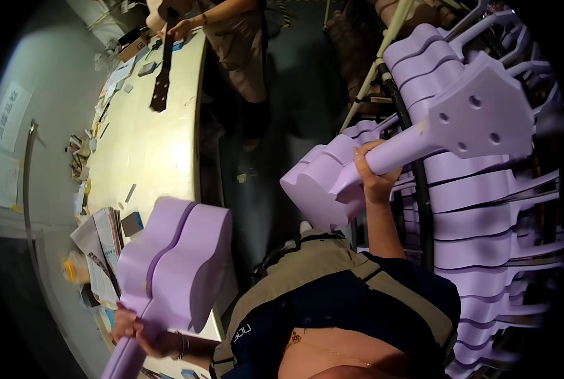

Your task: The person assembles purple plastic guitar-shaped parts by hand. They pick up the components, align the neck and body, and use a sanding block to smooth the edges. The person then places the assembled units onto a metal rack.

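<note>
In my left hand (133,328), at lower left, is the neck of a purple ukulele (168,259). Its body points up over the near end of the table, and its headstock runs out of view. My right hand (377,177) is wrapped round the neck of a second purple ukulele (396,151), near the body. That one's headstock, with several peg holes, tilts toward the upper right beside the rack. Neither instrument shows strings.
A long pale table (162,145) runs along the left wall, with newspapers (102,246), sanding blocks (132,223) and a yellow-lidded jar (73,268). Stacked purple ukuleles (471,221) fill the rack at right. At the table's far end a co-worker (238,50) holds a dark-necked instrument (162,82).
</note>
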A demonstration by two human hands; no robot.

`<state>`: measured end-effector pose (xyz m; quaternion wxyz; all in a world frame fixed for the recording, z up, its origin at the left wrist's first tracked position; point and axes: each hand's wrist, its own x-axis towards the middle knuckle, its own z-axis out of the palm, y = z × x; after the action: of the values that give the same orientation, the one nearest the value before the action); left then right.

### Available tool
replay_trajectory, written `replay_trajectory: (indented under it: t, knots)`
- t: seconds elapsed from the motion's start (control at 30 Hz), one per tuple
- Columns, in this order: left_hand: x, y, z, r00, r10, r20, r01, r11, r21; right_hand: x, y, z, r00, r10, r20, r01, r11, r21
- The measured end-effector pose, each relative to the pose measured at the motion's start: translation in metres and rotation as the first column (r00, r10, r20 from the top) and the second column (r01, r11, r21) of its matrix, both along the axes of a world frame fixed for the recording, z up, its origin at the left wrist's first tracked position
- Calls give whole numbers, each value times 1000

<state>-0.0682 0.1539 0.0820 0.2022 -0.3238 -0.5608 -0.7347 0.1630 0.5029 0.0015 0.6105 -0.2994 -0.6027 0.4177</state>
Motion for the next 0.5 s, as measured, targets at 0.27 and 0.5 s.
replay_trajectory:
  t: [0.27,0.5]
  knots:
    - [-26,241,-54,916,-400,-11,368,853,-370,25,55,-70,980,-195,36,198,970,-143]
    - [-52,441,-86,785,-619,16,538,670,-512,14,139,-108,928,-335,162,356,926,-127]
